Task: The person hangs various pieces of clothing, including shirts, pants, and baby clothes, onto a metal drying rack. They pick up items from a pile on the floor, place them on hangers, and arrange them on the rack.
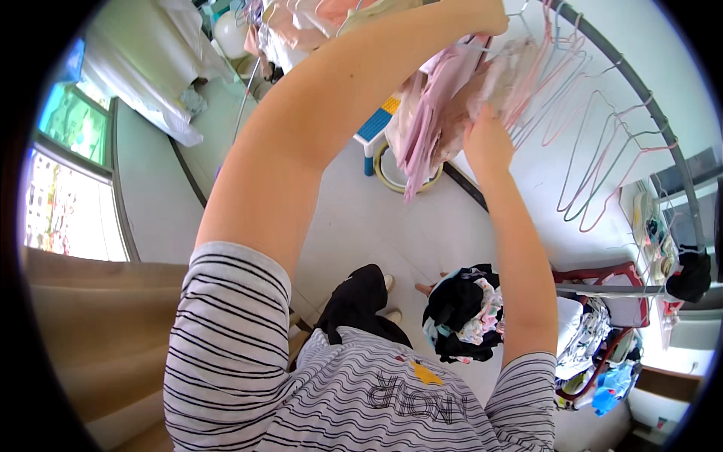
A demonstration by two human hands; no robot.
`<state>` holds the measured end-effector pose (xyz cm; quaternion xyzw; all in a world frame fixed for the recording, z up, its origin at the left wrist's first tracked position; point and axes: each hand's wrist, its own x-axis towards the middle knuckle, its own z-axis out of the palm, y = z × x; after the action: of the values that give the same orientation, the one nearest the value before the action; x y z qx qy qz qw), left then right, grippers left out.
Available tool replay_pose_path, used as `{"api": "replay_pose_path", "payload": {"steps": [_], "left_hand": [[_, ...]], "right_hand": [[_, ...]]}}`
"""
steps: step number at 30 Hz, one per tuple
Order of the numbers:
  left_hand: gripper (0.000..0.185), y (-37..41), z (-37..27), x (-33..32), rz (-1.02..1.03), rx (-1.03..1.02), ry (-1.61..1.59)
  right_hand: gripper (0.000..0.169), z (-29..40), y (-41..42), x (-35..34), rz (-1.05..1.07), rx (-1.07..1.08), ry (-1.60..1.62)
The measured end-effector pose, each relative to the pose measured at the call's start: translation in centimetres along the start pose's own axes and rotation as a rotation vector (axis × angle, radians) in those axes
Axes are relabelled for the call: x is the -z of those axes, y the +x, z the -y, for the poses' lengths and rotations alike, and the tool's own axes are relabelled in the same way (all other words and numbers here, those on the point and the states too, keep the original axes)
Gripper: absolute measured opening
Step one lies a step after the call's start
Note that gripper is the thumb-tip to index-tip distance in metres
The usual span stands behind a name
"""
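My left hand (492, 18) is raised at the top edge, beside a hanger hook. Its fingers are turned away, so what it grips is hidden. Lower down, my right hand (489, 138) pinches the lower part of a sheer pale garment (508, 68) that hangs among the hangers. Left of this hand hang a pink garment (432, 113) and a beige-brown garment (460, 116), close together. Several thin wire hangers (556, 73), pink and pale blue, crowd right up against the sheer garment.
A curved dark rail (638, 76) carries bare hangers (590, 164) on the right. Below stands a basin heaped with dark and printed clothes (463, 311). A blue and yellow stool (375, 124) and a round hoop (390, 178) are beyond. More clothes (587, 327) lie at right.
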<state>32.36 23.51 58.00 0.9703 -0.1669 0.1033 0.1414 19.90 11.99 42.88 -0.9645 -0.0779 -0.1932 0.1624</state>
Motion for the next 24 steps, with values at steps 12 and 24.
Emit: {"api": "replay_pose_path", "payload": {"steps": [12,24], "left_hand": [[0.022,-0.5,1.6,7.7,0.591,0.291,-1.591],[0.022,-1.8,-0.1,8.8,0.681,0.347,-1.762]], "right_hand": [[0.022,-0.8,3.5,-12.1,0.262,-0.382,0.08],[0.029,2.4,9.3,-7.6,-0.055,-0.316,0.124]]}}
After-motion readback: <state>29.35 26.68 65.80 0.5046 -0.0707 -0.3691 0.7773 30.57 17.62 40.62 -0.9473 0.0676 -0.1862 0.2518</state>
